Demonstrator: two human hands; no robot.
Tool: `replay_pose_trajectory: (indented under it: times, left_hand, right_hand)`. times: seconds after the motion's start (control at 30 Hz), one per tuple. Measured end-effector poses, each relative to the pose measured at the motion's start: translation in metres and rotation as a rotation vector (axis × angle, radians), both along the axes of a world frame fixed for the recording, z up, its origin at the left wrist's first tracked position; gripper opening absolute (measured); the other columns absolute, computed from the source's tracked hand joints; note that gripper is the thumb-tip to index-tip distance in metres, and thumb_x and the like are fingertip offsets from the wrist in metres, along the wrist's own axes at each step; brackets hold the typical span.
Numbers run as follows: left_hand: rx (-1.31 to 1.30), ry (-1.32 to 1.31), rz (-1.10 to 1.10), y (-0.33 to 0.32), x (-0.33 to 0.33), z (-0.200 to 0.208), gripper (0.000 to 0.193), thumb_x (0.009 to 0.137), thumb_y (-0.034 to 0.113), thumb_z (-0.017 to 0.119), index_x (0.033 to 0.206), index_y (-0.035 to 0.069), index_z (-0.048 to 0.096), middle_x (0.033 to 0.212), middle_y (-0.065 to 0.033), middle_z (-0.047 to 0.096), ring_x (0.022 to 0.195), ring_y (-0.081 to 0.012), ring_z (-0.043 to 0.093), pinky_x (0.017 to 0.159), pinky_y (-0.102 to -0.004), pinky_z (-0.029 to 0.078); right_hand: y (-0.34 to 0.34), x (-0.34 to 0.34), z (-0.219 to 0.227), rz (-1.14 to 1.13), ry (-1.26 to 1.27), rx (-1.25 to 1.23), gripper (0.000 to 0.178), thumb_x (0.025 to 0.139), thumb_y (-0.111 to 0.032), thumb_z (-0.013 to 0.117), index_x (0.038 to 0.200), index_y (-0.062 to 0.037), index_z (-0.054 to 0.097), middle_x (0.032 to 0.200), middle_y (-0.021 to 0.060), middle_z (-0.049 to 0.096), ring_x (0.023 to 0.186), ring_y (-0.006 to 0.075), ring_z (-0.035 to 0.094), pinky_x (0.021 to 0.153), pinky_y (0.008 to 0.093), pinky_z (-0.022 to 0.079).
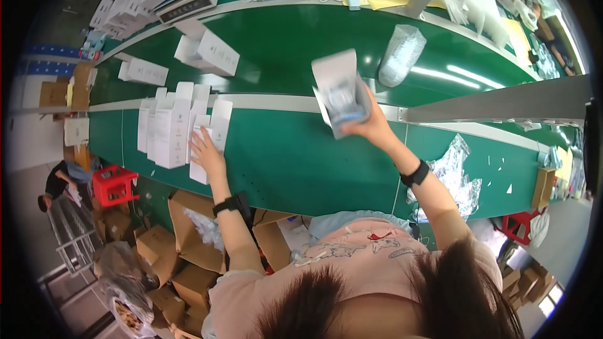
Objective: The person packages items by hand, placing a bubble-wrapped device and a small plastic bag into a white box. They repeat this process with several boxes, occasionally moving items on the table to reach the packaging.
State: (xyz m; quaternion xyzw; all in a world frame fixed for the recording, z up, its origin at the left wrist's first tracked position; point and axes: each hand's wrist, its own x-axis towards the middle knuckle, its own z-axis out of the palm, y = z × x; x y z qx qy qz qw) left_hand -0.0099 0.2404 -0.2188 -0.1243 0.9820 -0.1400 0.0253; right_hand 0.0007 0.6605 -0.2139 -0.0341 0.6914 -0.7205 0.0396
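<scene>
My right hand (370,122) is closed around a small white carton (362,95), raised above the green bench with its top flap up. Inside the carton sits something in clear plastic with a bluish part, too blurred to name. At the left, my left hand (209,156) lies with fingers spread against the nearest of several upright white cartons (171,135). These stand in a tight row, some with flaps raised. Part of the carton under my left hand is covered by the fingers.
Two open white cartons (217,53) stand on the conveyor (270,56) behind the bench. A bubble-wrapped item (402,56) lies there too. Crumpled clear plastic bags (455,176) lie at the right. A metal post (496,100) crosses the right side. Cardboard boxes (195,282) fill the floor at left.
</scene>
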Motion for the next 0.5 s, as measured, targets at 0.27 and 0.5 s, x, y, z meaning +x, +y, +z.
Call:
replay_pose_trajectory:
  times: [0.27,0.5]
  left_hand:
    - [0.272,-0.181,-0.276,0.186,0.07,0.023,0.094,0.057,0.023,0.077,0.135,0.015,0.025,0.133,-0.0189,0.026,0.114,-0.0357,0.033,0.089,-0.0583,0.028]
    - [0.859,-0.132,-0.18,0.161,0.046,0.004,0.09,0.061,0.033,0.076,0.133,0.009,0.028,0.128,-0.0161,0.032,0.112,-0.0344,0.034,0.093,-0.0435,0.031]
  right_hand:
    - [-0.023,-0.129,-0.018,-0.338,0.215,0.092,0.099,0.056,-0.011,0.079,0.136,-0.0078,0.021,0.13,0.0125,0.038,0.12,0.0219,0.037,0.1,0.0319,0.029]
    - [0.02,-0.126,-0.036,-0.271,0.115,-0.075,0.066,0.073,-0.028,0.067,0.128,-0.0061,0.038,0.128,0.0132,0.039,0.115,0.0208,0.041,0.094,0.031,0.033]
